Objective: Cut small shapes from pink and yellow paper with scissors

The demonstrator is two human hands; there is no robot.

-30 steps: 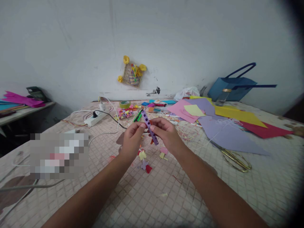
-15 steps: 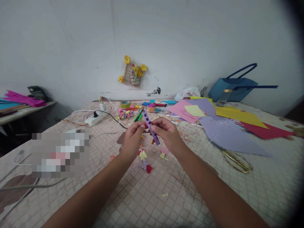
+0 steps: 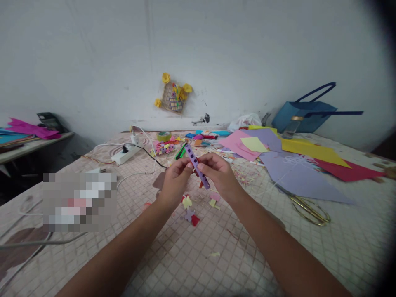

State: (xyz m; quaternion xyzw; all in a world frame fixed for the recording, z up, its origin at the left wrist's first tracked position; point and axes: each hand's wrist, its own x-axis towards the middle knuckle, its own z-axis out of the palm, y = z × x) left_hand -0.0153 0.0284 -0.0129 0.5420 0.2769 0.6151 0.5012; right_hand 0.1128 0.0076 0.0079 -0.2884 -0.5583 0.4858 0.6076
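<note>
A narrow purple strip with dark spots or holes [image 3: 202, 177] is held tilted above the middle of the table. My left hand [image 3: 177, 177] pinches it from the left, thumb on its edge. From the right, my right hand [image 3: 218, 171] pinches the same strip near its middle. Something reddish shows behind the strip, partly hidden by the fingers. Below the hands lie small paper cut-outs: a yellow one [image 3: 187, 202], a grey-purple one [image 3: 189, 215] and a red one [image 3: 194, 220]. A green and black tool [image 3: 181, 152] lies just beyond the hands.
Gold-handled scissors [image 3: 309, 210] lie at the right beside a large purple sheet [image 3: 297, 177]. Yellow [image 3: 315, 152] and red sheets are near a blue bag [image 3: 305, 117]. A white power strip [image 3: 125, 155] with cables, and tape [image 3: 163, 135], stand at the left and back.
Both hands still hold the purple strip in nearly the same place. Its tilt looks almost unchanged, with only a very slight shift of the view.
</note>
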